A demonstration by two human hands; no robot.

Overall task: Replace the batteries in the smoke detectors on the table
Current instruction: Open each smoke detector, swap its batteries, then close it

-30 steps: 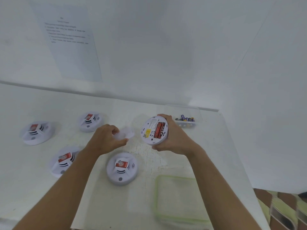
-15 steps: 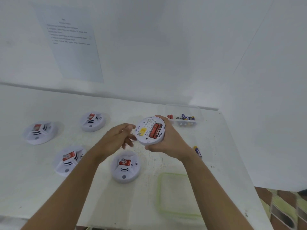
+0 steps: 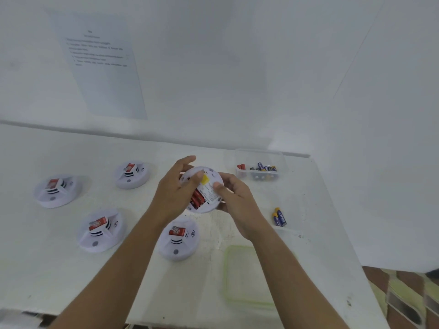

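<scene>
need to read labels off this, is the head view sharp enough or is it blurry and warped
Head view: soft throughout, so text on the wall sheet and print on the held smoke detector are illegible; head view: wide-angle warp bows the far edge of the table; head view: flat even light, faint shadows, no glare; the green-rimmed lid is smeared.

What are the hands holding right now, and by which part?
One upturned smoke detector. The right hand grips its right rim, thumb on the back; the left hand holds its left edge, fingers over the battery bay.
</scene>
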